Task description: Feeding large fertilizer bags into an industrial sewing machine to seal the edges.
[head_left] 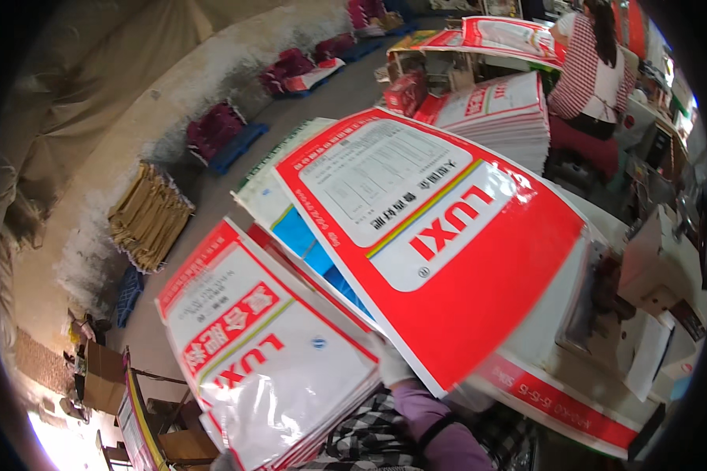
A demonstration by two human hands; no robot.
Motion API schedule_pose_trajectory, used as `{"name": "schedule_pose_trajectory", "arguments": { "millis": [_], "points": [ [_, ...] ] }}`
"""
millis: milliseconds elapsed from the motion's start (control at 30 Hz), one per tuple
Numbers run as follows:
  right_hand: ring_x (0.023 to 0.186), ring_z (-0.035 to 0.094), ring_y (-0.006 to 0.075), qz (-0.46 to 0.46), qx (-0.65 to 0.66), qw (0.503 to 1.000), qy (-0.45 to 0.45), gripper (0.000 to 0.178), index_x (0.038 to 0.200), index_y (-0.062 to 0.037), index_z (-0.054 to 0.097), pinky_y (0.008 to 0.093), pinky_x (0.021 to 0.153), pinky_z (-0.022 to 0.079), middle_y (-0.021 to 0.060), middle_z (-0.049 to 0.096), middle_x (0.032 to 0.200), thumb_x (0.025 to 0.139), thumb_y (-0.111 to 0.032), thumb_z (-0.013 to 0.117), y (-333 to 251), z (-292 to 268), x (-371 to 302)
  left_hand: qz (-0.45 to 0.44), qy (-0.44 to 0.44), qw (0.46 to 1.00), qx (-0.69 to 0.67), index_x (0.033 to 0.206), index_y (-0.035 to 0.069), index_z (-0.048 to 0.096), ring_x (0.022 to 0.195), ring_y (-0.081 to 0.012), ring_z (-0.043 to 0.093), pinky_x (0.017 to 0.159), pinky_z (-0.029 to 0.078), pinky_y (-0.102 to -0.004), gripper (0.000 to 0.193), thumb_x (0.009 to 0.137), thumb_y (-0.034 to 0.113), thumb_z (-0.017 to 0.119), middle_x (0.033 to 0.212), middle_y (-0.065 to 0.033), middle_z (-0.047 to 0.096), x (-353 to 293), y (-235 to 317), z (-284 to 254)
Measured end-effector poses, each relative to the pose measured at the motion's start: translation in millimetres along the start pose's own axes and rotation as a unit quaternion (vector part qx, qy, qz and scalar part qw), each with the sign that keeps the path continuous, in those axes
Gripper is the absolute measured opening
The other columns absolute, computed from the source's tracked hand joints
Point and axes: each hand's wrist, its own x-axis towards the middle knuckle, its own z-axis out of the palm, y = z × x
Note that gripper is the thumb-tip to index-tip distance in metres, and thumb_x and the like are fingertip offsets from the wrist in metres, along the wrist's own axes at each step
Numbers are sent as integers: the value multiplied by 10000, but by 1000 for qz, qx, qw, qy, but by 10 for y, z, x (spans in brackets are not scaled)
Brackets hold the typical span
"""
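Observation:
A stack of red-and-white printed sacks [291,369] lies in front of me on the left, tilted toward my body. My left hand [226,461], gloved, shows only a sliver beneath the stack's near left corner; its fingers are hidden. Between that stack and a large red-and-white sack [487,290] is my right hand [394,366], in a white glove below a purple sleeve. It touches the stack's right edge, while the large sack's edge covers part of it. Its fingers are mostly hidden. The large sack slants across the middle, its lower right edge blurred, over blue-and-white and green-and-white sacks [298,235].
A worktable [542,337] with a red-banded sack [558,404] extends to the right. Behind it rises another sack stack [495,110], near a seated person [593,78] in checked clothing. Brown bundles [149,216] and a blue pallet [238,147] line the wall.

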Motion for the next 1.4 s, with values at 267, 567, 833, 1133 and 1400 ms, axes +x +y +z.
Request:
{"name": "schedule_pose_trajectory", "arguments": {
  "millis": [267,567,833,1133,1400],
  "points": [
    [1258,476,383,44,209,976,-36,419,1317,-77,543,461,1078,352,227,529,1330,956,-289,546,144,-123,-467,155,207,943,209,1277,-14,492,1042,-288,600,879,496,-408,509,855,235,631,1195,-168,589,533,-803,346],
    [933,645,386,-40,-9,984,-171,318,1155,-76,588,481,830,512,190,664,1012,918,-271,504,-393,-1541,-974,722,-393,488,292,1105,24,595,987,-351,594,826,467,-445,667,607,393,843,1078,-167,605,-2805,1703,4994],
    [740,614,348,253,187,931,182,356,880,4,603,420,679,479,175,605,748,937,-346,574,-159,-3162,-668,405,-617,625,257,967,8,709,784,-142,660,739,524,-284,186,850,152,704,839,-79,696,-2338,1848,5260],
    [645,572,328,88,-82,970,212,143,676,-34,563,443,570,456,137,537,662,776,-100,641,-69,-2730,-753,285,-591,755,4,818,-12,663,803,-70,566,755,470,-226,72,870,16,623,849,-34,654,-2284,2454,4984],
    [827,663,286,65,143,986,49,467,1072,-42,618,369,760,530,137,671,897,730,-300,804,-817,-2930,-264,216,-644,734,2,812,-7,632,903,-120,572,826,449,-266,62,840,26,677,893,-34,619,-2439,2444,4776]
  ]
}}
